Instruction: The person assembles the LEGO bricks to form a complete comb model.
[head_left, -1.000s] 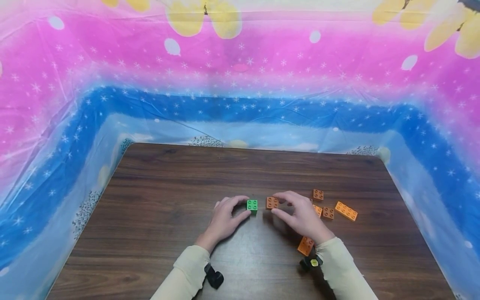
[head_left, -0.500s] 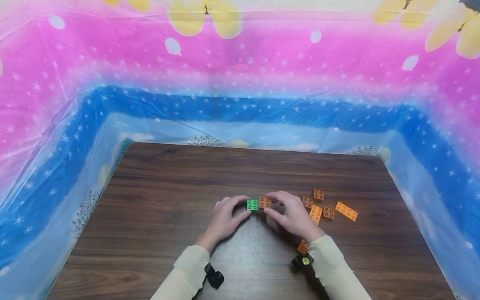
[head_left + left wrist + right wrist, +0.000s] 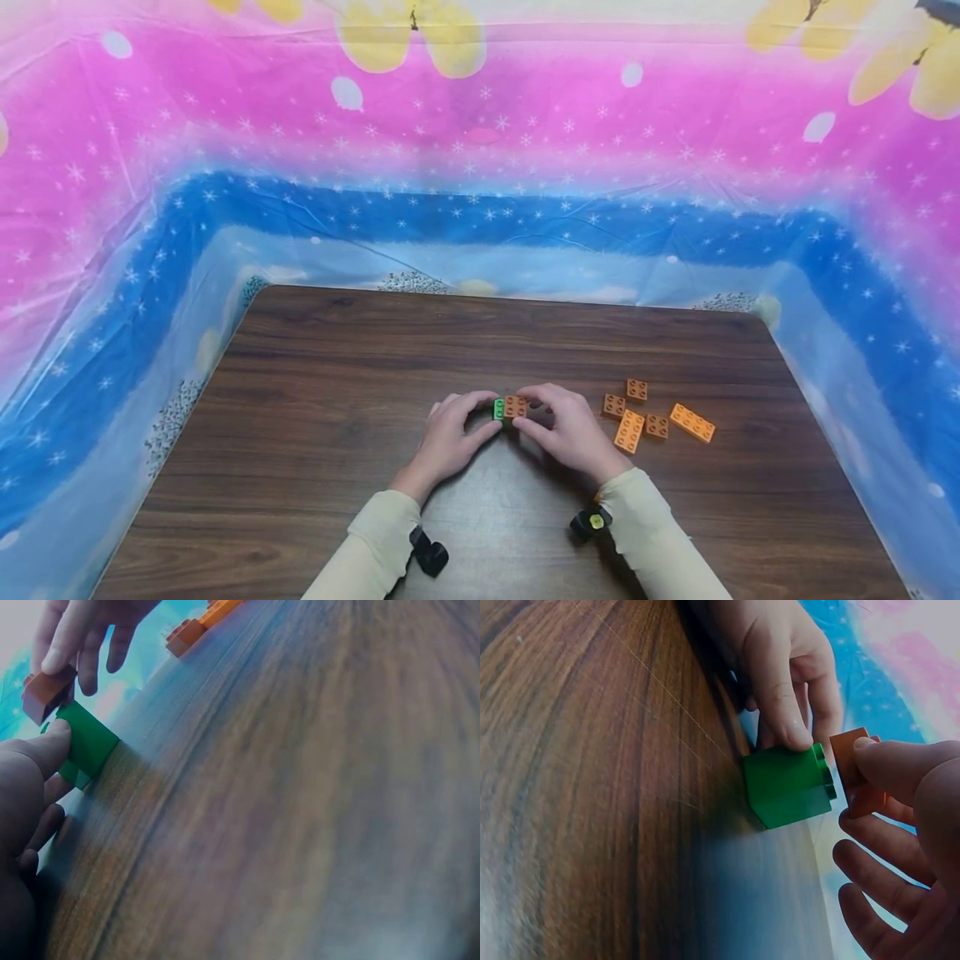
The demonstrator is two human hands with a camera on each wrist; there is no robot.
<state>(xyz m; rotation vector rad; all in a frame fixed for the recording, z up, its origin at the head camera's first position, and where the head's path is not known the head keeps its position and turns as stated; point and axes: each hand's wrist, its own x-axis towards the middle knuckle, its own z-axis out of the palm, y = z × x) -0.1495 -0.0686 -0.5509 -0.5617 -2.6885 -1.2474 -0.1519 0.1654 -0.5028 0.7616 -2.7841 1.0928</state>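
Observation:
On the wooden table a green building brick stands upright, its studs on top. My left hand pinches it between thumb and fingers; the right wrist view shows the thumb against the green brick's side. My right hand pinches a small brown-orange brick with four studs. In the right wrist view this brown-orange brick is just above the green studs, slightly tilted, with a narrow gap between them. From the head it covers the right half of the green brick.
To the right lie small brown bricks and two longer orange bricks, one among the brown ones and another farther right. My right sleeve nearly hides one more orange brick. A patterned cloth hangs behind the table.
My right hand has carried the brown-orange brick leftward, from beside the green brick to over it. The left hand and green brick have stayed in place. More bricks at right now show.

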